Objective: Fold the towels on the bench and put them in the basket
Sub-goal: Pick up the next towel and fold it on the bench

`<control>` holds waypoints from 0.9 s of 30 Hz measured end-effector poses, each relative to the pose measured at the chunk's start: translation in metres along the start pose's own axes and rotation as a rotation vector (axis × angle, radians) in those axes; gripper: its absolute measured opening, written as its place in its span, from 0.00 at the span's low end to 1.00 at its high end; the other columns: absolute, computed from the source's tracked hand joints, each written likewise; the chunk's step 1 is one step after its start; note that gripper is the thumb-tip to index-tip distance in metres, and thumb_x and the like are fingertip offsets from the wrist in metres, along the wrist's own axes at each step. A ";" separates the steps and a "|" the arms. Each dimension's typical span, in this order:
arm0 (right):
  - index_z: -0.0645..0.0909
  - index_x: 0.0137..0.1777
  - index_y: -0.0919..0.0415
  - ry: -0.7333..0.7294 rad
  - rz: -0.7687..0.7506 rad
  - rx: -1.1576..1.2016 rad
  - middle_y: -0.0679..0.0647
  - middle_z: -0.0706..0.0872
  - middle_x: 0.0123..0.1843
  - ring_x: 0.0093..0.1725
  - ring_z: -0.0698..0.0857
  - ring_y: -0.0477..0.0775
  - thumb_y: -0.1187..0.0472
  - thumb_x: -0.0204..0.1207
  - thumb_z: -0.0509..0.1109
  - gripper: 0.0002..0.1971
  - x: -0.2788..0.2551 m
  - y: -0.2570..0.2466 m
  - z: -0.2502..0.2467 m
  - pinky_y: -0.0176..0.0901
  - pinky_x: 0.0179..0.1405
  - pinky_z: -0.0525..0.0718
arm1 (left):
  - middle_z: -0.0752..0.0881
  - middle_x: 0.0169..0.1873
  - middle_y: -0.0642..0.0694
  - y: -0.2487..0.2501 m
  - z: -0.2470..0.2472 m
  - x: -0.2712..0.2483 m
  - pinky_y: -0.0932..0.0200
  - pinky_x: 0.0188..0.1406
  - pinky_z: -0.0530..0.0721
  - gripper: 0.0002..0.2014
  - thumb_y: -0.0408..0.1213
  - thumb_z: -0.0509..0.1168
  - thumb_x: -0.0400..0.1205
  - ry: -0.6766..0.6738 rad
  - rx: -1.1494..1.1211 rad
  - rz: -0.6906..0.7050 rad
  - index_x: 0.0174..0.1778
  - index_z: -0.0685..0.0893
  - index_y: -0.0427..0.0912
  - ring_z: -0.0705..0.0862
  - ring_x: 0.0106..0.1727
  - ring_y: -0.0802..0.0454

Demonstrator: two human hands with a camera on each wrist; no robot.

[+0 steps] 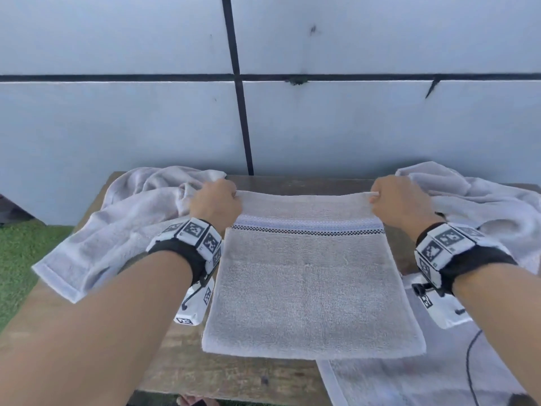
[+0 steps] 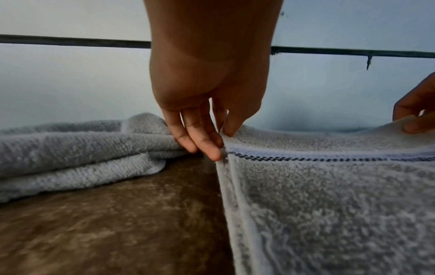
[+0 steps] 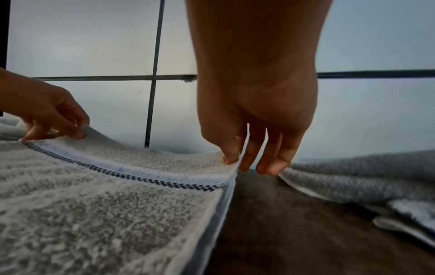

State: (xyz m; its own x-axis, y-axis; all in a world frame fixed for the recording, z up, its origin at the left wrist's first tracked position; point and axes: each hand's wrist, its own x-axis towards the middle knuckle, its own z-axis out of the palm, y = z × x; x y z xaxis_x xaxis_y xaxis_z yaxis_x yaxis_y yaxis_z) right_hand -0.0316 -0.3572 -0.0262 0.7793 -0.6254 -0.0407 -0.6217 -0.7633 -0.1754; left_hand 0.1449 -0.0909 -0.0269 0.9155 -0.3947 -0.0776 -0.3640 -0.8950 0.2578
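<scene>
Both hands — left hand [image 1: 215, 202], right hand [image 1: 399, 200] — pinch towel [image 1: 310, 291] corners; fingers [image 2: 231, 122] partly hidden.

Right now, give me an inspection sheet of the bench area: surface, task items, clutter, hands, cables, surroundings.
Surface: brown bench, partly covered.
Job's things: striped towel spread flat at centre; crumpled towel left; crumpled towel right; another towel at near right; basket not in view.
Clutter: nothing seen.
Hands: left hand and right hand each pinch a far corner of the striped towel.
Cables: black cable at near right.
Surroundings: tiled wall, grass.
</scene>
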 end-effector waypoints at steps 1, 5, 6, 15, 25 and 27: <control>0.87 0.52 0.58 -0.003 -0.020 0.010 0.60 0.89 0.52 0.55 0.86 0.66 0.61 0.77 0.66 0.09 0.002 -0.001 0.006 0.56 0.55 0.85 | 0.83 0.44 0.45 0.001 0.004 0.002 0.55 0.40 0.67 0.07 0.36 0.60 0.81 0.007 -0.010 0.021 0.47 0.84 0.43 0.76 0.43 0.42; 0.84 0.64 0.56 -0.026 -0.086 0.036 0.60 0.82 0.63 0.63 0.82 0.67 0.58 0.80 0.69 0.14 0.010 0.000 0.023 0.56 0.64 0.80 | 0.82 0.60 0.45 -0.002 0.023 0.014 0.50 0.47 0.76 0.16 0.38 0.63 0.81 -0.010 -0.054 0.133 0.65 0.83 0.49 0.83 0.58 0.40; 0.85 0.60 0.56 -0.023 -0.088 0.041 0.59 0.83 0.61 0.61 0.82 0.66 0.58 0.80 0.70 0.11 0.011 0.001 0.025 0.55 0.63 0.80 | 0.80 0.63 0.45 -0.001 0.025 0.014 0.48 0.49 0.76 0.16 0.38 0.63 0.82 -0.028 -0.045 0.133 0.65 0.83 0.49 0.81 0.61 0.40; 0.75 0.43 0.54 0.052 -0.096 0.290 0.51 0.85 0.38 0.40 0.83 0.57 0.62 0.78 0.68 0.05 -0.013 -0.003 0.007 0.54 0.44 0.84 | 0.82 0.40 0.45 0.003 0.003 -0.009 0.50 0.39 0.79 0.04 0.31 0.60 0.78 -0.048 -0.038 0.152 0.43 0.75 0.45 0.82 0.43 0.41; 0.81 0.40 0.55 0.194 -0.324 0.646 0.37 0.80 0.24 0.24 0.76 0.42 0.64 0.70 0.80 0.10 -0.111 -0.035 -0.052 0.32 0.29 0.70 | 0.78 0.55 0.49 0.032 -0.037 -0.095 0.51 0.57 0.73 0.16 0.43 0.71 0.77 -0.030 -0.284 0.508 0.60 0.78 0.57 0.75 0.60 0.47; 0.84 0.40 0.55 0.209 -0.350 0.684 0.41 0.84 0.27 0.25 0.75 0.41 0.63 0.69 0.81 0.08 -0.136 -0.046 -0.063 0.34 0.31 0.73 | 0.81 0.55 0.49 0.049 -0.045 -0.121 0.49 0.60 0.75 0.17 0.43 0.72 0.74 -0.037 -0.395 0.633 0.56 0.79 0.62 0.76 0.61 0.47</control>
State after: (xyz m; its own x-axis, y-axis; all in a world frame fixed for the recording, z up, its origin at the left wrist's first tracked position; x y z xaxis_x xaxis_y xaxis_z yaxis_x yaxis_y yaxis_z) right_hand -0.1139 -0.2477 0.0497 0.8473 -0.4370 0.3018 -0.1049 -0.6948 -0.7115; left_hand 0.0238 -0.0772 0.0381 0.5427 -0.8226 0.1699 -0.7244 -0.3559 0.5904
